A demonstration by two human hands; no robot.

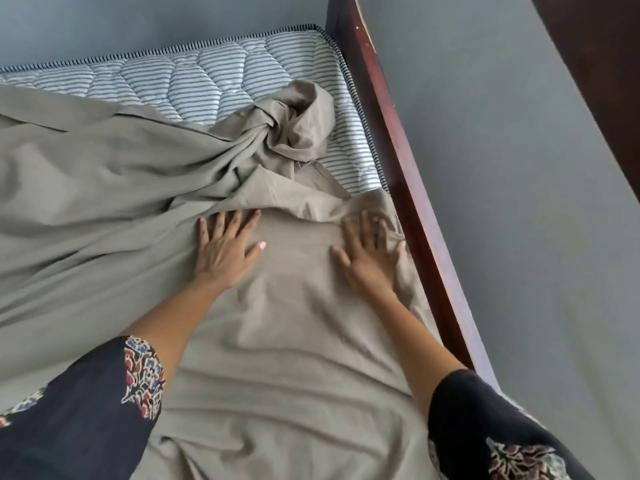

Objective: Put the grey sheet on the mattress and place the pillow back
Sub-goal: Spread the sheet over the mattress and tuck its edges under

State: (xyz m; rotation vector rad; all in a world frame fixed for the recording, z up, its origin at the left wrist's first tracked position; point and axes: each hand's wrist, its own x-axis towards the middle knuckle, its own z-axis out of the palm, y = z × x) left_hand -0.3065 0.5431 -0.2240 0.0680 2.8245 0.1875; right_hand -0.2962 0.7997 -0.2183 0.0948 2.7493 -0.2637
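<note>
While both palms lie flat w/ fingers spread, holding nothing, the left hand [225, 249] & right hand [369, 252] press the grey sheet [277, 341] on the right side, prob. to smooth creases. Sheet covers the near mattress [207, 77]; far strip is bare bc a twisted bunch [287, 123] lies unspread by the bed frame [398, 150]. Pillow not in view, so it likely comes last

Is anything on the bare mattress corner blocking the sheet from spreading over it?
Nothing foreign shows. Only the grey sheet's own twisted bunch lies on the bare striped mattress near the wooden bed frame. The left hand and right hand press flat on the sheet, short of that bunch.
</note>
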